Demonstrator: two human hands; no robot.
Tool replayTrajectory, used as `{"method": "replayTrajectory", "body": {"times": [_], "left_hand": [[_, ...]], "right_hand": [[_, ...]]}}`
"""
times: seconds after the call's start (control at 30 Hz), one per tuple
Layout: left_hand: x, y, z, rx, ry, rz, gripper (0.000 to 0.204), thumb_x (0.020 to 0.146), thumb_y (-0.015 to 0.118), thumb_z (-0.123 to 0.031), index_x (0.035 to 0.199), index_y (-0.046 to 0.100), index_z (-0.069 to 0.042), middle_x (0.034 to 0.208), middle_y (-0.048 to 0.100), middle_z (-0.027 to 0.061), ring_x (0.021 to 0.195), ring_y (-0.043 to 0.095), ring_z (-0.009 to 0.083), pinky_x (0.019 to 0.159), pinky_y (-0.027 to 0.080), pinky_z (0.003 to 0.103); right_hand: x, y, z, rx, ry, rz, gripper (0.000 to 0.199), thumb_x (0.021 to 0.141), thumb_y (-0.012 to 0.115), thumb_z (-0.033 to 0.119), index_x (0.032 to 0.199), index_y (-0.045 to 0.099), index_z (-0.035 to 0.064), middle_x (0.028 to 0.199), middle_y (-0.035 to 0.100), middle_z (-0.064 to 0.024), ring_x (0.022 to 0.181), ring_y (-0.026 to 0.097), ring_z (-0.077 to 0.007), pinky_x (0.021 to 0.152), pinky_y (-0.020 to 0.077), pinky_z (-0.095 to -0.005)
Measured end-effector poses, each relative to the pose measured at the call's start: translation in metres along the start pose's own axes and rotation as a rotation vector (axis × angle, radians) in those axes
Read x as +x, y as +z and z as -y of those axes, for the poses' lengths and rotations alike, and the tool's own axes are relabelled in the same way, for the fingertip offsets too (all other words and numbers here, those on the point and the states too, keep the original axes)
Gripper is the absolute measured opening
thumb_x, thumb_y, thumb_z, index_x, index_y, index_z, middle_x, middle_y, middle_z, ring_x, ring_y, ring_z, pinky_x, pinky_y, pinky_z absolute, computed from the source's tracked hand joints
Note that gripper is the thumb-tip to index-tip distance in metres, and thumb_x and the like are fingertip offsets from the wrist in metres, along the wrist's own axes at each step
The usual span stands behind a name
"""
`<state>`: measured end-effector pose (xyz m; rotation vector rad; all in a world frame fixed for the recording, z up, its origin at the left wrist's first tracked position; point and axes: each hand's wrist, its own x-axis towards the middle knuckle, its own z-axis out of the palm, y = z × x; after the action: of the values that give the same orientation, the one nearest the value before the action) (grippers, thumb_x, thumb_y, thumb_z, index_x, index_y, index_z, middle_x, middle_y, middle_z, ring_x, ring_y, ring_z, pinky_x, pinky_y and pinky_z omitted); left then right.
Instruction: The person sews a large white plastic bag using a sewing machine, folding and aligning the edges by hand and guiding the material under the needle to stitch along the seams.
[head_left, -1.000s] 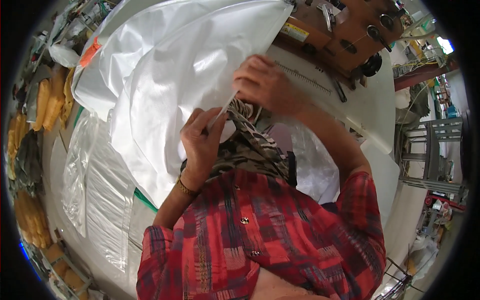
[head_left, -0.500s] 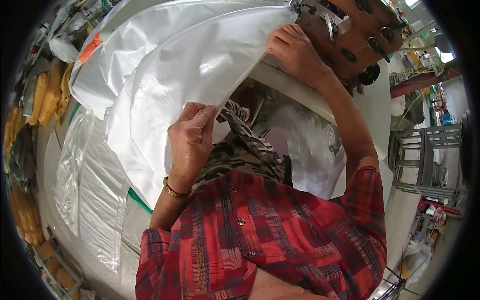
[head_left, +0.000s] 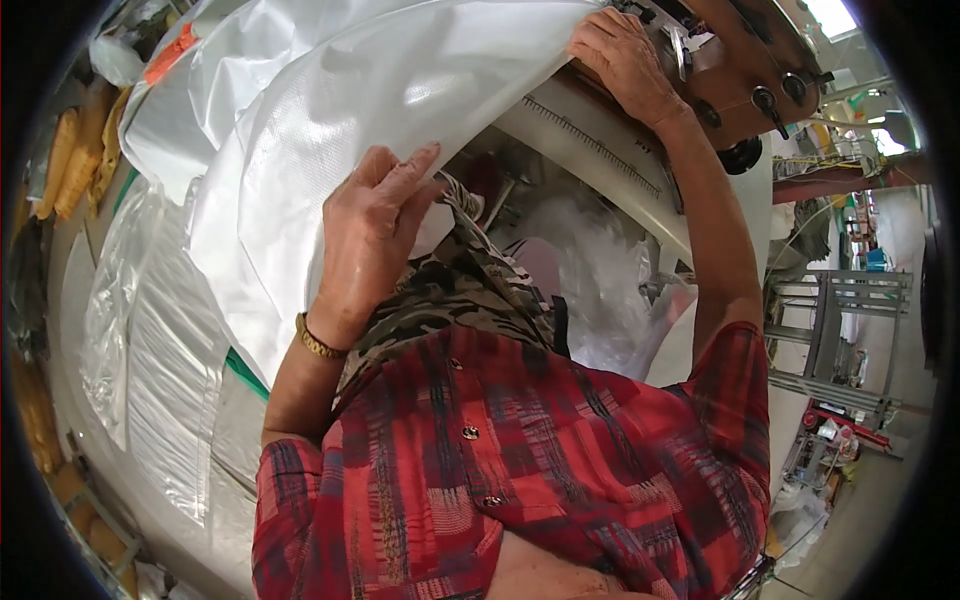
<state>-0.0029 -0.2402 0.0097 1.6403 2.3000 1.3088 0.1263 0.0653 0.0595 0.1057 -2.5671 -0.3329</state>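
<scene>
Pinching glossy woven white sheet point(head_left: 330, 110), left hand point(head_left: 370, 235).

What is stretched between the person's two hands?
In the head view, the white woven sheet spans from the left hand up to the right hand, its edge running over the sewing machine's pale bed.

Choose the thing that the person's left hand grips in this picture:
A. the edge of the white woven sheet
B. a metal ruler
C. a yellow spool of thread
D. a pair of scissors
A: the left hand pinches the lower edge of the white woven sheet, with its fingers spread flat on the fabric.
</scene>
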Motion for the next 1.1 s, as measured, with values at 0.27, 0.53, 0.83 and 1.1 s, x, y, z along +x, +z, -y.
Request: {"method": "replayTrajectory", "body": {"times": [0.27, 0.53, 0.83, 1.1], "left_hand": [[0.022, -0.005, 0.018, -0.441, -0.078, -0.036, 0.022, 0.084, 0.067, 0.005, 0.105, 0.07, -0.001, 0.07, 0.05, 0.002, 0.06, 0.04, 0.0069, 0.056, 0.036, 0.021], [0.019, -0.003, 0.03, -0.362, -0.052, 0.029, 0.024, 0.086, 0.065, 0.006, 0.108, 0.07, -0.002, 0.072, 0.049, 0.0033, 0.061, 0.044, 0.0096, 0.057, 0.038, 0.022], [0.01, 0.01, 0.039, -0.359, 0.004, 0.098, 0.025, 0.087, 0.065, 0.005, 0.109, 0.071, -0.005, 0.072, 0.051, 0.0037, 0.061, 0.047, 0.0109, 0.056, 0.039, 0.022], [0.006, 0.016, 0.034, -0.336, 0.081, 0.172, 0.03, 0.082, 0.064, 0.007, 0.108, 0.071, -0.006, 0.071, 0.051, 0.0051, 0.062, 0.051, 0.0161, 0.058, 0.043, 0.025]], "right_hand": [[0.003, 0.01, -0.028, 0.076, -0.003, 0.145, 0.02, 0.095, 0.056, 0.022, 0.1, 0.058, 0.0026, 0.096, 0.058, -0.0096, 0.093, 0.055, -0.029, 0.086, 0.0424, -0.04], [0.013, 0.003, -0.02, 0.241, 0.082, 0.14, 0.019, 0.085, 0.065, 0.019, 0.081, 0.059, 0.0011, 0.082, 0.057, -0.0149, 0.086, 0.057, -0.0342, 0.081, 0.0445, -0.0422], [0.009, -0.001, -0.014, 0.19, 0.111, 0.094, 0.019, 0.083, 0.067, 0.019, 0.092, 0.062, 0.0031, 0.091, 0.061, -0.0149, 0.091, 0.058, -0.0331, 0.085, 0.0434, -0.0426], [-0.005, 0.016, -0.026, 0.17, 0.08, -0.012, 0.018, 0.092, 0.062, 0.018, 0.101, 0.058, 0.0033, 0.097, 0.058, -0.01, 0.094, 0.055, -0.0302, 0.086, 0.0437, -0.0407]]}}
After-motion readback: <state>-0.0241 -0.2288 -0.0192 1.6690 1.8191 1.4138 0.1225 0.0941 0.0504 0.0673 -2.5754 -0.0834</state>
